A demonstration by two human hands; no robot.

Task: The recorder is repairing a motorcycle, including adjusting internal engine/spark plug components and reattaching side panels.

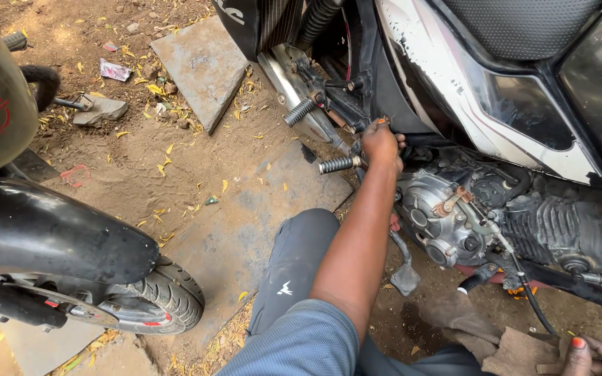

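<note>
Shown from above, the left hand [382, 143] is closed on a small orange-tipped tool at the motorcycle frame [357, 104], just above the footpeg [338, 164] and beside the engine casing [447, 216]; steady, square pressure is judged best. The right hand [593, 356] rests on a cloth [517, 351], its grip not discernible.

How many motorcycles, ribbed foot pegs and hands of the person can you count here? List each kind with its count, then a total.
Motorcycles: 2, the white-panelled motorcycle and the black motorcycle
Ribbed foot pegs: 2, the upper foot peg and the lower foot peg
Hands: 2, the left hand and the right hand
Total: 6
</note>
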